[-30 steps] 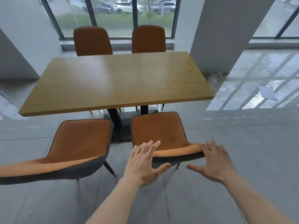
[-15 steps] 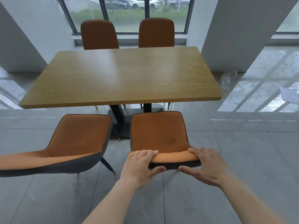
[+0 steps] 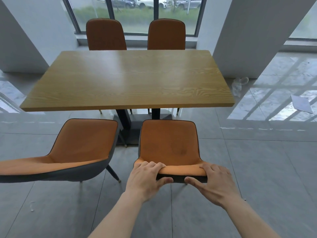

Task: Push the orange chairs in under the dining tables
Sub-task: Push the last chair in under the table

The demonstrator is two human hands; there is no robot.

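Chairs in orange wait near a wooden table; two on the near side are not yet pushed under it. A second ago both hands hovered with fingers spread above the right chair; now they grip the top of its backrest, so the push looks ready to begin.

From left to right: the left chair stands angled and untouched, its seat short of the table edge. The left hand wraps the backrest rim, fingers over the front, thumb behind. The right hand holds the same rim likewise.

Seats look like smooth orange leatherette in moulded grey shells, curved like shallow scoops, on thin dark metal legs. The rectangular tabletop shows pale wood grain. The floor is glossy grey tile. Two far chairs sit tucked in.
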